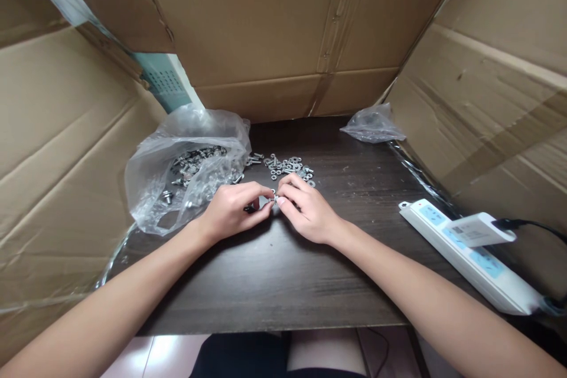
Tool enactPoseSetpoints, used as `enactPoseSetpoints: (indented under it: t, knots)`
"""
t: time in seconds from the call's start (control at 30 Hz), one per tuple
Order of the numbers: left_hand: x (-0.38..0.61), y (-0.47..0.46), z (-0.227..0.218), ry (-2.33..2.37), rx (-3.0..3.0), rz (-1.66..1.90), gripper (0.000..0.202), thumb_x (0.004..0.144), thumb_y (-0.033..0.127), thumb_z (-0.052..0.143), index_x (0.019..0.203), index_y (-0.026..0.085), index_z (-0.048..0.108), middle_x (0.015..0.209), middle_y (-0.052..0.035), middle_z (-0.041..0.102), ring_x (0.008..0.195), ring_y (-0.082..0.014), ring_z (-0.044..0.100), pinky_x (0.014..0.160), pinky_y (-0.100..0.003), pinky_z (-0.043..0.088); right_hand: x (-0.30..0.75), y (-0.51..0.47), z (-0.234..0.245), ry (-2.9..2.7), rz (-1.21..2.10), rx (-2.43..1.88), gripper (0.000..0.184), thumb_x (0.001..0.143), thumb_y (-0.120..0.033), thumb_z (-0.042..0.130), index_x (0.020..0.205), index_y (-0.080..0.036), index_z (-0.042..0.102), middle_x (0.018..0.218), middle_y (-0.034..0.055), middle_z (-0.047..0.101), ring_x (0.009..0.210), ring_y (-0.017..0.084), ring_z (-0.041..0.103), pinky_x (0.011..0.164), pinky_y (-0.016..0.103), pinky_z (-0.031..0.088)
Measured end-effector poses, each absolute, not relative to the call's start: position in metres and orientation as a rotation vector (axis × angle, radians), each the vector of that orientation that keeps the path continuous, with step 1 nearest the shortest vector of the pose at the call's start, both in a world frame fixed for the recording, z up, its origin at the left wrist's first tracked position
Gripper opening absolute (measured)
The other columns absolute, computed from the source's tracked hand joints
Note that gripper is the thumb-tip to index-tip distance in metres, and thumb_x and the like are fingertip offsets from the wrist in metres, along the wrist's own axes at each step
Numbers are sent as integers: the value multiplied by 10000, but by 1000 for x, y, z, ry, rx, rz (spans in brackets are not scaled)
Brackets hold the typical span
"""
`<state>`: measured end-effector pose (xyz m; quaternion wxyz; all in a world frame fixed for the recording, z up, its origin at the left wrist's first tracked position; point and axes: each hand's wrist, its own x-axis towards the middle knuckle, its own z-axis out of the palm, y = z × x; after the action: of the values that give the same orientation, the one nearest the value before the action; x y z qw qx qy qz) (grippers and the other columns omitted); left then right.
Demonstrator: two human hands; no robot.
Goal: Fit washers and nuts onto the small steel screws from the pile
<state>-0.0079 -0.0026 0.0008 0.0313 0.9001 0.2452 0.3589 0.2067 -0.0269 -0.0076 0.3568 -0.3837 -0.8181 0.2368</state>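
Observation:
My left hand (234, 207) and my right hand (308, 209) meet over the middle of the table. Between their fingertips is a small silvery bolt (273, 198), partly hidden by the fingers. My left thumb and index finger pinch it from one side, and my right thumb and fingers close on its other end. Whether a nut or washer sits on it is too small to tell. Just beyond my hands lies a loose pile of nuts, washers and bolts (290, 166). Beside my left hand rests an open clear plastic bag (146, 171) with many metal fasteners (199, 162) inside.
Cardboard walls (266, 18) enclose the dark wooden table (266, 283) at the back and both sides. A second clear plastic bag (374, 124) lies at the back right. A white power strip (465, 260) with a plugged-in adapter (481, 229) and black cable is at the right.

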Motion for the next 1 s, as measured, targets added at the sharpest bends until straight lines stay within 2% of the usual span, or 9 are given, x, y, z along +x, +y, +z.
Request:
enactPoseSetpoints:
  t: [0.2, 0.4, 0.67, 0.9, 1.0]
  knots:
    - [-8, -2, 1, 753, 2778, 1103, 100, 949, 225, 611, 958, 151, 679, 700, 3, 686, 555, -94, 629, 567, -197, 493, 206, -28, -7, -2092, 589, -987, 75, 979, -227, 476, 937, -213, 537, 1036, 77, 565, 892, 208, 561, 789, 370, 490]
    - [-7, -3, 0, 753, 2786, 1094, 107, 948, 225, 605, 965, 154, 684, 703, 4, 686, 557, -94, 627, 568, -196, 501, 204, -27, -9, -2091, 601, -944, 165, 1015, -226, 424, 876, -218, 512, 1000, 74, 562, 893, 207, 567, 847, 387, 492]
    - [-6, -3, -1, 744, 2773, 1096, 107, 947, 231, 614, 966, 151, 682, 687, 11, 672, 550, -94, 623, 569, -200, 499, 204, -27, -10, -2091, 605, -949, 209, 1027, -241, 415, 846, -217, 517, 988, 73, 565, 886, 205, 570, 852, 387, 495]
    - [-7, -3, 1, 737, 2777, 1105, 95, 944, 223, 625, 963, 147, 679, 702, 7, 682, 553, -93, 628, 570, -200, 488, 206, -29, -7, -2066, 587, -979, 59, 968, -231, 494, 943, -212, 543, 1012, 70, 565, 872, 204, 556, 756, 360, 486]
    - [-7, -3, 1, 746, 2774, 1099, 98, 946, 229, 623, 960, 150, 678, 700, 7, 681, 550, -93, 626, 568, -200, 487, 205, -29, -7, -2083, 579, -958, 67, 971, -224, 480, 932, -213, 533, 1017, 74, 564, 879, 207, 556, 765, 366, 491]
